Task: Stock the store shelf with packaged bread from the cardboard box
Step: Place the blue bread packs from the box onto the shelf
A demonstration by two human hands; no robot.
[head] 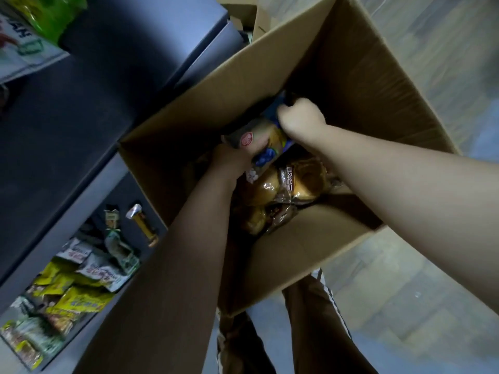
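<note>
Now left hand (232, 161), right hand (303, 117) grip red-logo pack (266, 139).

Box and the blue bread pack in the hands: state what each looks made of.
Box: corrugated cardboard, matte brown; faint ribbing on the inner wall, folded flaps. Blue bread pack: probably thin plastic film, glossy and printed; it creases where the left hand and right hand grip it.

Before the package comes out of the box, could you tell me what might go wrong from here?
The left hand and right hand both grip the blue bread package; squeezing could crush the bread. The right hand bunches its far end, so the wrapper might tear.
</note>
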